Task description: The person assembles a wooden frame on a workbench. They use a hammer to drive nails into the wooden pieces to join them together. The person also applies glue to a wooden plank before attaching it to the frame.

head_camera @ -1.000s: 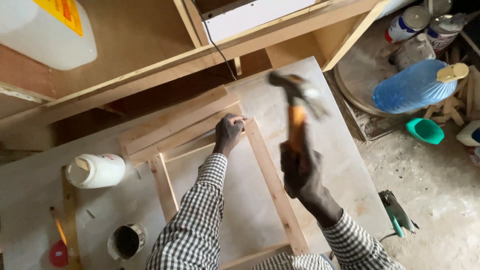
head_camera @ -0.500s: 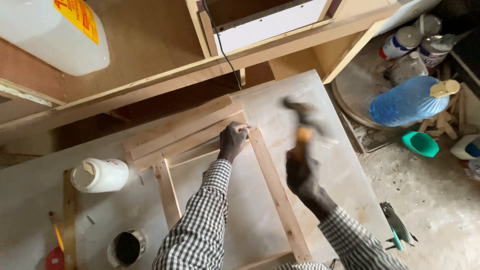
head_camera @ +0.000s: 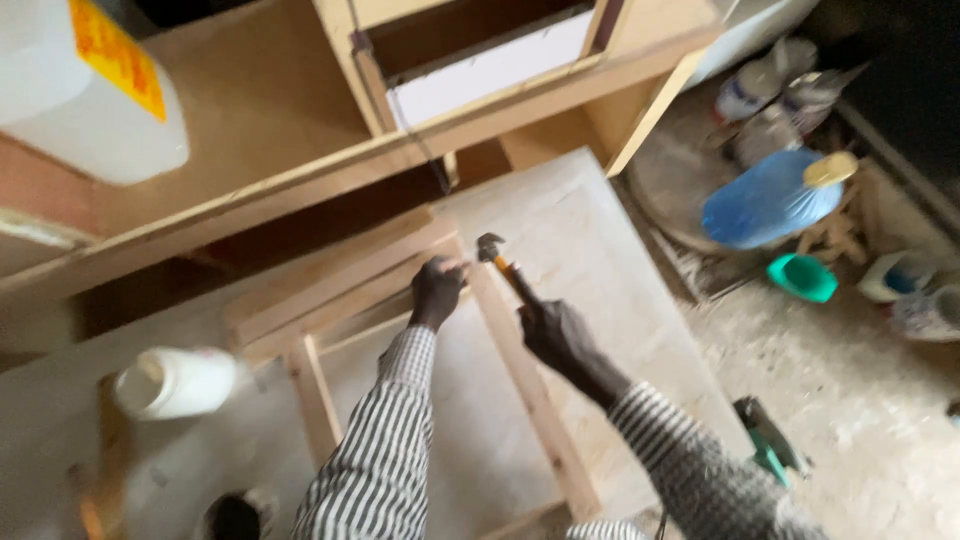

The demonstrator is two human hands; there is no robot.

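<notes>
My right hand grips a hammer by its orange and black handle, with the head down at the far right corner of a wooden frame. My left hand rests on that same corner, fingers bent beside the hammer head. Whatever it pinches there is too blurred to tell. The frame lies flat on a pale board worktop. Both arms wear checked sleeves.
A white plastic jar lies on the worktop at the left. A large white jug stands on a wooden shelf behind. On the floor to the right are a blue bottle, a green cup, several cans and a green power tool.
The hammer has swung down from its raised position to the frame corner by my left hand. My left hand has stayed on the corner. The view has shifted and blurred.
</notes>
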